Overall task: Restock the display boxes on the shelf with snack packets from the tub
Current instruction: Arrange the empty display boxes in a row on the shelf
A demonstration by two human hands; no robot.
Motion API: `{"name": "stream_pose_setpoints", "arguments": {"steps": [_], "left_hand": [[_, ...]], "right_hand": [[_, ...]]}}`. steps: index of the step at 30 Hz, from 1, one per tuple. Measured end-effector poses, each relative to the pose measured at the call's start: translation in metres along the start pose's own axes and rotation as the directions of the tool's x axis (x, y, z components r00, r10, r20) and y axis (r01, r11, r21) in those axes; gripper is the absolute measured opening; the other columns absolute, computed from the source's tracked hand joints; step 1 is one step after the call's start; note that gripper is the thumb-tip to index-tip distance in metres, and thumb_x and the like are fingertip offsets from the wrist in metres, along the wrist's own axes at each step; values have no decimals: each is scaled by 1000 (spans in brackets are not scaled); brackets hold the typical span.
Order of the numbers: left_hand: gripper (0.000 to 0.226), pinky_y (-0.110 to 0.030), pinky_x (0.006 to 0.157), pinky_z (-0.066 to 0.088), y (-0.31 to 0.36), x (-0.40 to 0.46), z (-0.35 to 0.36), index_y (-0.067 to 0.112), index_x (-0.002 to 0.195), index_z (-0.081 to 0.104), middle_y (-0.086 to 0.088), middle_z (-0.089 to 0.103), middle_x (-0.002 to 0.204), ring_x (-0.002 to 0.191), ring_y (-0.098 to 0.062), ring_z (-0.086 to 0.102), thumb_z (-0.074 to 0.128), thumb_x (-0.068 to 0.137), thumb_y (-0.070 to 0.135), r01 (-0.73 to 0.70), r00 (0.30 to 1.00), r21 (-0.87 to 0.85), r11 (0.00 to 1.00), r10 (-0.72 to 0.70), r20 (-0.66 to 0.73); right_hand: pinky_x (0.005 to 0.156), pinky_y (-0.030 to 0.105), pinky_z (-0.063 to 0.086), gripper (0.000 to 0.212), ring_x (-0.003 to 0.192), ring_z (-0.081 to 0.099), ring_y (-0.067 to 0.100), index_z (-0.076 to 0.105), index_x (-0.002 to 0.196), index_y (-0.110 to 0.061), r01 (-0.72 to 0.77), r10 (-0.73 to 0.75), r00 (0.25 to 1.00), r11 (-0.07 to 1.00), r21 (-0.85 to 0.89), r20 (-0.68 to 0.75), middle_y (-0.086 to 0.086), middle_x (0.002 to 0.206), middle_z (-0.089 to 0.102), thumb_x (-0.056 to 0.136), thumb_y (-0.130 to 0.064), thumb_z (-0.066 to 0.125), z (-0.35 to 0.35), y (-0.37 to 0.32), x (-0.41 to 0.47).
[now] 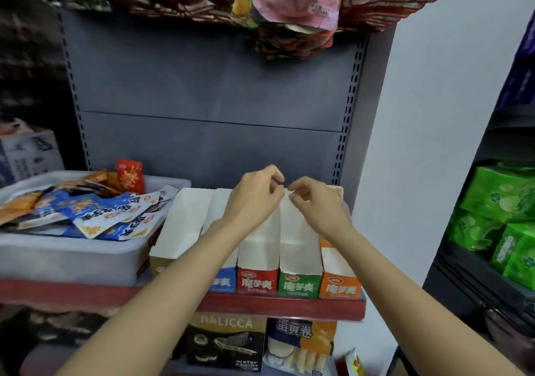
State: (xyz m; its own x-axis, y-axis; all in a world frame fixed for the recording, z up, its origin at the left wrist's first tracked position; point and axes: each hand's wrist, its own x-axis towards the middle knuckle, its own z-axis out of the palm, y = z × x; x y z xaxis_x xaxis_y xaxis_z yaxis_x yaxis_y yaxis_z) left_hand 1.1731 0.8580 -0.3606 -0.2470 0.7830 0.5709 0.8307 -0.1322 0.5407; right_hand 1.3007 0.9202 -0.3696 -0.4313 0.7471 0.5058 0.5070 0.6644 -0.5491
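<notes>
Shelf (283, 307): red front lip, grey slotted back panel behind.

Carried directly on it:
- Grey tub (66, 255), left end, heaped with loose snack packets in blue, white, orange and red.
- Row of five open-topped display boxes, just right of the tub, side by side and touching, white inside walls showing:
  - leftmost box (181, 222), tilted toward the tub, front mostly hidden;
  - blue-fronted box (224, 281);
  - red-fronted box (257, 280);
  - green-fronted box (299, 284);
  - orange-fronted box (340, 286), at the right end.

Contents of the boxes not discernible.
</notes>
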Motion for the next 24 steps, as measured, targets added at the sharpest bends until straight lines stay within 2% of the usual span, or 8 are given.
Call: {"name": "stream_pose_setpoints", "arguments": {"steps": [7,9,11,14,17,19,21,24], "left_hand": [[7,-26,66,45,-73,-66,-110,20,92,63,11,61,75,74,-9,58,58,89,17,145,970,49,988,-132,-205],[8,-27,71,46,-101,-77,-140,16,94,62,8,61,79,79,-11,58,57,89,13,183,960,93,979,-157,-233],[15,-32,83,47,-130,-83,-167,11,101,62,-2,65,94,92,-18,60,55,88,7,206,956,133,969,-170,-240],[28,-32,93,40,-170,-86,-201,5,117,58,-11,60,120,113,-24,54,53,90,5,286,953,257,923,-247,-174],[41,-36,96,40,-211,-83,-227,9,130,51,-14,55,130,118,-30,51,54,89,14,362,929,399,842,-361,-81],[48,-37,90,44,-229,-81,-241,12,131,49,-16,57,125,112,-33,53,57,85,23,433,882,466,772,-469,-44],[40,-32,83,44,-237,-79,-251,10,120,53,-13,60,115,104,-30,55,59,85,29,502,823,466,728,-569,2],[25,-31,79,41,-240,-81,-260,13,106,54,-5,56,98,91,-22,52,58,89,31,532,778,419,736,-620,100]], "right_hand": [[85,29,49,20,94,60,16,63,110,-11,176,-191,976,975,138,103,5,108,65,93,-13,52,85,-101,-15],[90,30,45,23,103,58,20,62,112,-9,198,-222,964,967,160,149,8,114,63,92,-11,53,112,-127,-14],[92,31,41,26,109,56,25,60,114,-6,215,-245,951,962,165,188,12,119,60,90,-9,54,138,-148,-9],[97,32,36,37,118,50,28,51,128,-6,239,-270,923,961,141,274,13,130,54,91,-13,55,172,-173,5],[107,34,32,52,131,40,26,40,140,-12,270,-304,879,952,142,368,10,143,44,92,-20,55,204,-194,21],[110,32,26,59,137,32,24,33,146,-15,323,-330,840,942,91,432,8,149,36,92,-26,55,220,-208,29],[112,30,22,62,140,28,24,29,148,-16,351,-321,798,936,41,510,7,153,30,94,-33,53,232,-223,35],[100,33,37,59,125,47,28,35,145,-18,335,-242,737,942,-30,631,9,143,44,94,-43,51,242,-236,40]]}}
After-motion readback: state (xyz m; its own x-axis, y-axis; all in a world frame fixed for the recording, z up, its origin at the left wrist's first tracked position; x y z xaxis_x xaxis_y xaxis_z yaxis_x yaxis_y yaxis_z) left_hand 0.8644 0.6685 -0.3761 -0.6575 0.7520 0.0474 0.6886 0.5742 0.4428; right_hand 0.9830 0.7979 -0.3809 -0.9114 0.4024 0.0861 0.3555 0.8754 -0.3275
